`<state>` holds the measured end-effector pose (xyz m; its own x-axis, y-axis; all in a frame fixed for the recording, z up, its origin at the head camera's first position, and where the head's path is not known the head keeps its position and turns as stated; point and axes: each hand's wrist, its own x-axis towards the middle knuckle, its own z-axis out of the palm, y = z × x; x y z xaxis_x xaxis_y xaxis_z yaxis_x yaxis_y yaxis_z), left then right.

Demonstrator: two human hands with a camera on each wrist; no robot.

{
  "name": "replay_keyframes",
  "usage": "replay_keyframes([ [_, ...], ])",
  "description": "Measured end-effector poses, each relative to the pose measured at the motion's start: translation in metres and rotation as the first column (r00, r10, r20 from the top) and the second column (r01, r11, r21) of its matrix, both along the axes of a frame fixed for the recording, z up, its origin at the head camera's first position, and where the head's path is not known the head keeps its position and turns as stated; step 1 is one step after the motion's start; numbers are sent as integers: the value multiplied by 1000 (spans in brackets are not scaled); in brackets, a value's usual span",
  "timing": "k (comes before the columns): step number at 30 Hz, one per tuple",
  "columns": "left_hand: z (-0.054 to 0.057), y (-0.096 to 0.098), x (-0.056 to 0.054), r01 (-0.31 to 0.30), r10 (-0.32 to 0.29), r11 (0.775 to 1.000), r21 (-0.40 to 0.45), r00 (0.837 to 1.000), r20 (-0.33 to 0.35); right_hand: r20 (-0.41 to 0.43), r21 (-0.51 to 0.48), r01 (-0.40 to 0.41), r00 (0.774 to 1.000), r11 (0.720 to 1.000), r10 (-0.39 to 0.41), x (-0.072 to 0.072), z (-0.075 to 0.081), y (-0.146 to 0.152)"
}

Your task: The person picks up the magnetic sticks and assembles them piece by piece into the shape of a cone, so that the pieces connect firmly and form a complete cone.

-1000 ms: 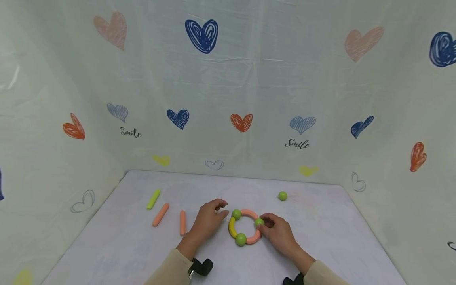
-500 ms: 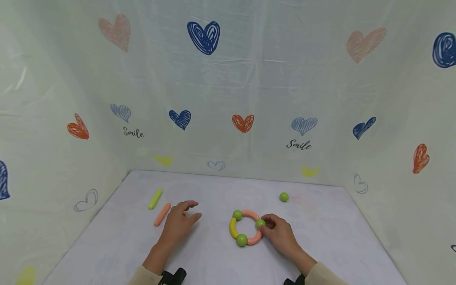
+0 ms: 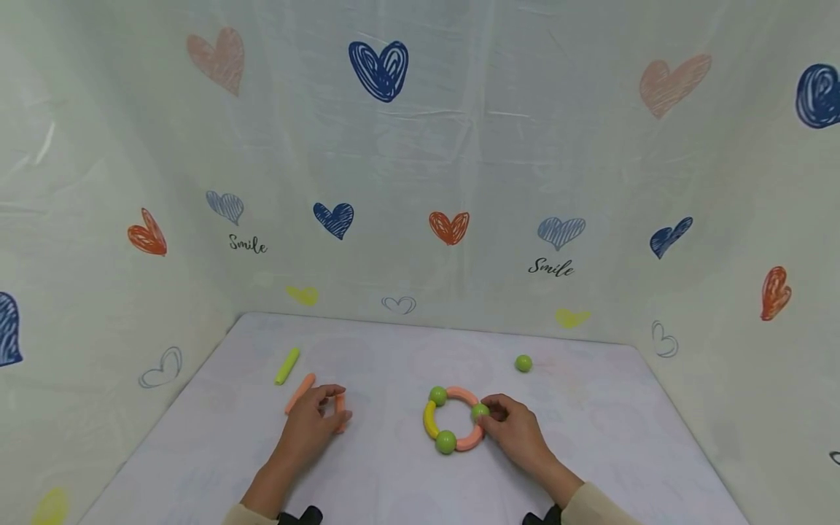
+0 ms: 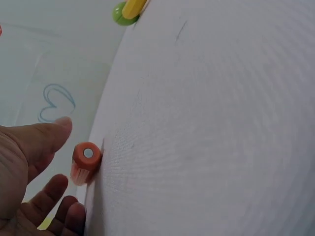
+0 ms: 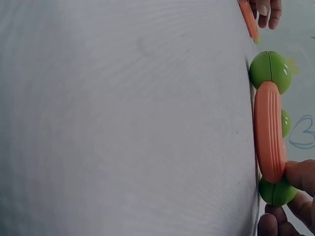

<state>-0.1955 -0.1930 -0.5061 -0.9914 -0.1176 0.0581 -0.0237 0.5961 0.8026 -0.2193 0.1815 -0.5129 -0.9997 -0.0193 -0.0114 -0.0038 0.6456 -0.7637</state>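
A ring of curved pieces and green balls lies on the table, with two orange arcs [image 5: 269, 132] and one yellow arc [image 3: 429, 420]. My right hand [image 3: 520, 436] pinches the green ball [image 3: 480, 413] on the ring's right side between thumb and fingers. My left hand [image 3: 307, 429] is at a straight orange stick [image 3: 340, 413], thumb and fingers spread on either side of it. In the left wrist view, a gap shows between the thumb and that stick, whose end carries a small silver disc [image 4: 88, 153].
Just left of the left hand lies another orange stick [image 3: 300, 394], with a yellow-green stick [image 3: 286, 367] beyond it. A loose green ball [image 3: 523, 363] sits toward the back right. A curtain printed with hearts [image 3: 449, 227] rises behind the table [image 3: 590, 408].
My left hand has moved left, away from the ring, and down to the nearer orange stick. The right hand keeps its pinch on the ring's green ball.
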Motion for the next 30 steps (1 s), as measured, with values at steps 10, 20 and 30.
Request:
replay_keyframes([
  [10, -5, -1, -6, 54, -53, 997, -53, 998, 17, 5, -6, -3, 1000, 1000, 3, -2, -1, 0],
  [20, -6, -1, -13, 117, -123, 987, -114, 991, -50, 1, 6, -4, 1000, 1000, 4, -4, -2, -1],
  [30, -9, -8, -9, 98, -102, 991, -88, 994, -35, -19, -3, -12, 1000, 1000, 12, -7, -3, 1],
])
